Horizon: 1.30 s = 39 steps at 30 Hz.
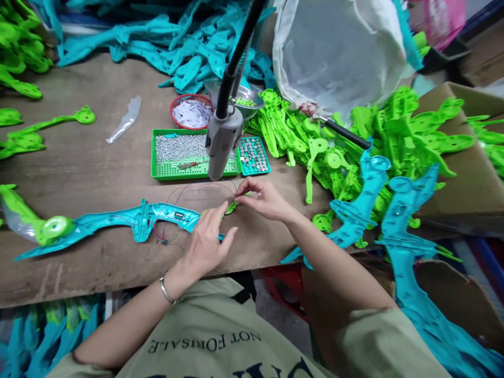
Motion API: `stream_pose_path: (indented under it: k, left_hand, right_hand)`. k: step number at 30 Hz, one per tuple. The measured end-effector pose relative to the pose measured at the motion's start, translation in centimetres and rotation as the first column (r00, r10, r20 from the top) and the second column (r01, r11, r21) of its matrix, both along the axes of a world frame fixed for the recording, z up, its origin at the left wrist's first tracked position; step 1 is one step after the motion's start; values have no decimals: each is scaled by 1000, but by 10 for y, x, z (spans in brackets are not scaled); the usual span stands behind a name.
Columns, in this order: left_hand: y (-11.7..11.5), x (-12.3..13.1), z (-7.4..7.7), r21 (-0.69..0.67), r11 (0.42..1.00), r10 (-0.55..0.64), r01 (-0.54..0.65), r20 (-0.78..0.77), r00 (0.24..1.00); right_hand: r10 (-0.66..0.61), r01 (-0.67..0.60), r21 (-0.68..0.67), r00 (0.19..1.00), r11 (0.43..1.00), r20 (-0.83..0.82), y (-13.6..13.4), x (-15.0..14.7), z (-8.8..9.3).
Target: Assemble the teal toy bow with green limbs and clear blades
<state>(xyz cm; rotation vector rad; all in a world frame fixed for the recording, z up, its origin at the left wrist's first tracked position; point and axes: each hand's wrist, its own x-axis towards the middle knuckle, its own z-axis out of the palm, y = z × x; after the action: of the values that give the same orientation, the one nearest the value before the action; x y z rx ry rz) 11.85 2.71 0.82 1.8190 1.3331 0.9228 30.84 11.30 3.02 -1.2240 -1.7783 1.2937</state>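
Observation:
A long turquoise plastic toy-bow shell [118, 218] lies across the table in front of me, its inner side up. A green round-ended piece [57, 228] sits at its left end, and another green piece [231, 207] shows partly between my hands. My left hand [208, 239] rests on the shell's right part with fingers stretched and thumb apart. With thumb and index finger pinched, my right hand [262, 199] holds a thin wire [222, 184] near the right end. Red and dark wires loop above the shell. A small dark component [164, 241] hangs on wires below it.
Behind the shell are a green tray [177, 176] of small metal parts with a screwdriver [191, 164], a blue tray [255, 156] and a red basket [191, 98]. A lamp [224, 131] hangs over them. Green parts [334, 157] are heaped right; turquoise shells [205, 47] lie behind.

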Motion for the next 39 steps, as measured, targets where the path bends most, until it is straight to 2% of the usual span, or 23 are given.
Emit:
stream_pose_path:
  k: [2, 4, 6, 14, 18, 20, 22, 24, 26, 28, 31, 33, 37, 39]
  left_hand:
    - [-1, -4, -3, 194, 980, -1, 48, -234, 972]
    - [-2, -8, -8, 253, 963, 13, 88, -372, 928]
    - [-3, -13, -12, 262, 959, 8, 111, -417, 909]
    - [-17, -32, -17, 229, 955, -98, 186, -346, 933]
    - [-28, -47, -19, 332, 917, -108, 222, -328, 939]
    - [-33, -56, -20, 409, 892, -72, 194, -294, 953]
    - [-38, -63, -19, 463, 880, -2, 109, -225, 974]
    - [-42, -66, -16, 489, 872, 61, 19, -148, 987]
    - [-46, -64, -12, 502, 865, 74, -5, -117, 990]
    - [-52, -58, -9, 513, 857, 28, 50, -143, 989]
    - [-61, -48, -5, 532, 823, -97, 200, -214, 972]
    - [-66, -46, -4, 554, 793, -117, 253, -269, 956]
    - [-66, -54, -3, 575, 807, 94, 135, -350, 932]
    - [-60, -60, -3, 529, 840, 133, 118, -412, 901]
  right_hand:
    - [57, -58, 30, 998, 998, 23, 9, 1, -7]
    - [105, -105, 15, 994, 994, 32, 13, 0, -14]
    - [134, -134, -6, 990, 991, 36, 13, -2, -19]
    - [111, -108, -123, 994, 986, 15, -14, -6, -19]
    - [84, -79, -169, 996, 982, 22, -31, -9, -15]
    - [59, -56, -198, 998, 979, 11, -37, -10, -14]
    - [28, -26, -212, 1000, 977, 4, -39, -9, -12]
    - [16, -14, -209, 1000, 978, 6, -38, -8, -11]
    - [36, -34, -203, 999, 979, 9, -35, -8, -9]
    - [80, -77, -195, 997, 978, 11, -32, -8, -9]
    - [156, -151, -190, 988, 970, 10, -30, -10, -10]
    - [176, -171, -190, 984, 967, 7, -30, -11, -11]
    - [137, -134, -190, 991, 973, 5, -31, -11, -13]
    - [113, -110, -190, 994, 976, 6, -32, -11, -13]
